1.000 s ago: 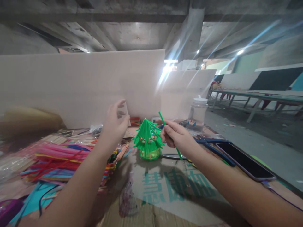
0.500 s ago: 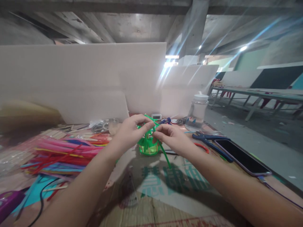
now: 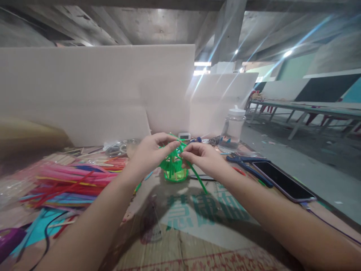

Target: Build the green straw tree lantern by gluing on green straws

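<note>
A small round green structure [image 3: 175,174], with green strands around thin upright sticks, stands on the table between my hands. Across its top runs a long green pipe cleaner [image 3: 200,181], its free end slanting down to the right. My left hand [image 3: 153,152] reaches over the structure's left side, thumb and fingers closed on the pipe cleaner near its upper end. Just to the right, my right hand [image 3: 201,156] pinches the same pipe cleaner between thumb and fingers. Both hands partly hide the structure's upper part.
Several coloured pipe cleaners [image 3: 76,180] are heaped at left, beside a purple tool [image 3: 11,241]. Blue-handled pliers [image 3: 251,169] and a phone [image 3: 284,180] lie at right. A clear water bottle [image 3: 232,130] stands behind them; white boards [image 3: 113,82] rise at the back.
The camera view has shifted slightly. The pipe cleaner's free end has swung a little to the right and up, while both hands keep their pinch near the structure's top.
</note>
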`<state>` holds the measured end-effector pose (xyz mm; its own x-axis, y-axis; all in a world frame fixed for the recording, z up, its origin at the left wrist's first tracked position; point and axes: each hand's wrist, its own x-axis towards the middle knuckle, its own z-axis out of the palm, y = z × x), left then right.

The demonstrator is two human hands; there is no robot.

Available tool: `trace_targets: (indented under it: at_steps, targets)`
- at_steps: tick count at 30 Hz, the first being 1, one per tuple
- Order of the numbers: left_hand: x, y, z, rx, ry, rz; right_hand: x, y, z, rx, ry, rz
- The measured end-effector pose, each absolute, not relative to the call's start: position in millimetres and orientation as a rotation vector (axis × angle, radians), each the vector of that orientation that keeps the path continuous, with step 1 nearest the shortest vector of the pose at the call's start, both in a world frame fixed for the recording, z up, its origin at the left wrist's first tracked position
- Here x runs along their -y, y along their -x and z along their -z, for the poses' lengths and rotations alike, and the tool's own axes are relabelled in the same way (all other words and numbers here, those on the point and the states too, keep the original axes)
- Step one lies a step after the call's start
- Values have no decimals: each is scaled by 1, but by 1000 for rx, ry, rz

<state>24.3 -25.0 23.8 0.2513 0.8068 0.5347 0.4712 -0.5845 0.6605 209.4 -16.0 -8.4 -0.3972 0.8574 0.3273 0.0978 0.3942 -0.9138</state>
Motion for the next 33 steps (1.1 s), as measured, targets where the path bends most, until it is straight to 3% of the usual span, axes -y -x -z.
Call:
trace_targets:
  at_steps: [15,20,28,33]
  targets:
    - [24,-26,-22,-1162,-2046,-1368,14,-213,3,1819,856,-1134]
    - [7,-14,-15,-1410,-2188,-1506,9,-221,1,1682,928,-1045]
    - [-17,-3,-4,-1591,-2264,-1226,15,-208,18,1801,928,-970]
    - [-17,-8,-1,-1540,-2171,-1323,10,-207,27,1828,918,-954]
